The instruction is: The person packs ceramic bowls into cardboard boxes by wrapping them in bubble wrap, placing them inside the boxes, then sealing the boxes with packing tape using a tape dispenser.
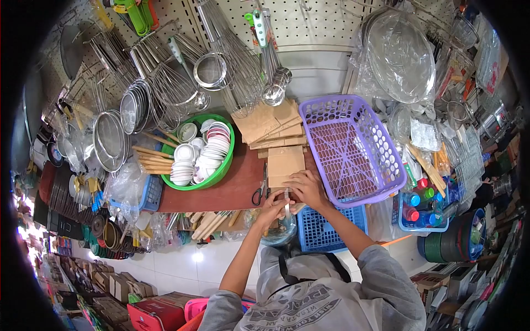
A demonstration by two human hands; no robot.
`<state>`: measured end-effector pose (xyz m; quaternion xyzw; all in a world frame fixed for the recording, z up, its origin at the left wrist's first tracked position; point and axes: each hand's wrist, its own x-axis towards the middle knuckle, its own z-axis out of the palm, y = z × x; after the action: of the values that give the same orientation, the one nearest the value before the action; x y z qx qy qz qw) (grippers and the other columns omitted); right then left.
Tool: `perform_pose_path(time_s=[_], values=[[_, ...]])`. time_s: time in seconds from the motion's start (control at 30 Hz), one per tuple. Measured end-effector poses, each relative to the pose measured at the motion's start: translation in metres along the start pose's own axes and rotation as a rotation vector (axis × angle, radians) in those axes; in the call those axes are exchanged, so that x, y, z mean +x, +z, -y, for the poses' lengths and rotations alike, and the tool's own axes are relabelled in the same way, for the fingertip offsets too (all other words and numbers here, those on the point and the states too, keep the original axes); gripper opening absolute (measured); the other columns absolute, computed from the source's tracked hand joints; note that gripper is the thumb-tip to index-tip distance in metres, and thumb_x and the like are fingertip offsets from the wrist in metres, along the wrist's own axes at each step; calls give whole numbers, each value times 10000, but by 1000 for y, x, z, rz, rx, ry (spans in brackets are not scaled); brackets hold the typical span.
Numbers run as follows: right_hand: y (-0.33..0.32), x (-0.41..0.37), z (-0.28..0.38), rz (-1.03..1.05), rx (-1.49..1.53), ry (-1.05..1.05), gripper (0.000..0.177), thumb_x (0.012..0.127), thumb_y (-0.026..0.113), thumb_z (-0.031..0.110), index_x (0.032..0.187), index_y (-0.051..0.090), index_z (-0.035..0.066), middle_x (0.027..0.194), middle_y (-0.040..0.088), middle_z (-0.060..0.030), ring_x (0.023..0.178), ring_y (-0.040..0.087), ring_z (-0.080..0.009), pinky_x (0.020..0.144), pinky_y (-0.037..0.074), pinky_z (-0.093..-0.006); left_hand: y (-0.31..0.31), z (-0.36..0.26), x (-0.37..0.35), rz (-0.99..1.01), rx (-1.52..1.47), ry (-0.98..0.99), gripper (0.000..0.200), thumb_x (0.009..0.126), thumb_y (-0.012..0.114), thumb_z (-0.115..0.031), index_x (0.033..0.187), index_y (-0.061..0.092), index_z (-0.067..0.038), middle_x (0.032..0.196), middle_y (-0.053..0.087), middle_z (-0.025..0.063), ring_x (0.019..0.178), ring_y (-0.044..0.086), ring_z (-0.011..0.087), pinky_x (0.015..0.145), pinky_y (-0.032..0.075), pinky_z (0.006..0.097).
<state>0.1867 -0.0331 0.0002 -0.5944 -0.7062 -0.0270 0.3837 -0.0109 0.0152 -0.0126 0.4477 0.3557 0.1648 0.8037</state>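
Grey sleeves (381, 265) run up to both hands at the near edge of the table (232, 190). A slim strip (287, 205) stands upright there, right at the edge. A loose pinch could likely let it slip into the crate (326, 229) below. The left hand (272, 208) has its fingers closed narrowly round the strip. The right hand (307, 187) curls over the top of it, touching the card (285, 163), but I cannot tell its grip. Scissors (259, 193) lie just left and a basket (353, 143) sits right.
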Motion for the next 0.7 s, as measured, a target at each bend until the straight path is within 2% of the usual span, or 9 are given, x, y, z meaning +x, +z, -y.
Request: perform_pose_path(time_s=[0.1,0.2,0.27,0.3,0.4,0.43,0.53,0.7], values=[[-1,1,1,-9,31,16,288,799,692,91,1052,781,196,1077,683,-33,1066,567,-267,890,471,-398,-4,5,1,2,71,45,577,986,652,-276,1453,392,-57,1093,690,130,916,699,208,828,573,340],[2,1,0,-15,55,22,266,802,690,104,1034,781,196,1076,679,-21,1069,559,-259,884,450,-402,-2,2,-4,-151,191,87,460,972,676,-282,1353,514,-80,986,675,64,825,637,147,732,530,285],[11,-3,-6,-17,54,32,245,808,689,140,1019,781,224,1078,672,10,1086,544,-234,869,412,-406,-11,7,0,-296,266,234,408,935,717,-257,1267,559,-81,876,614,39,769,579,130,701,487,287],[8,-1,-3,-7,47,36,251,805,691,126,1024,780,210,1079,674,-4,1079,549,-244,885,427,-402,-18,11,2,-367,303,308,382,917,737,-245,1225,581,-81,821,584,26,740,550,121,686,465,287],[-4,4,8,21,35,51,265,800,696,99,1036,778,185,1082,676,-31,1063,557,-265,922,457,-394,-40,14,4,-711,1060,518,367,836,767,-233,1141,608,-104,934,582,74,901,563,234,857,447,408],[-5,5,8,28,36,55,268,798,697,101,1038,777,188,1084,674,-28,1062,556,-264,926,456,-393,-44,12,3,-719,1045,435,417,781,762,-222,1158,607,-135,1051,553,118,1038,522,328,967,377,485],[1,6,4,19,56,38,278,793,697,104,1043,775,197,1079,667,-18,1051,552,-262,928,458,-395,-44,8,0,-830,1277,377,394,800,754,-222,1158,608,-148,1092,545,135,1031,528,338,956,396,469],[4,5,2,14,66,23,289,781,693,98,1039,775,198,1064,659,-14,1033,547,-260,920,464,-398,-57,8,4,-760,1285,319,446,777,774,-254,1179,607,-156,1139,545,156,1074,539,362,950,430,479]])
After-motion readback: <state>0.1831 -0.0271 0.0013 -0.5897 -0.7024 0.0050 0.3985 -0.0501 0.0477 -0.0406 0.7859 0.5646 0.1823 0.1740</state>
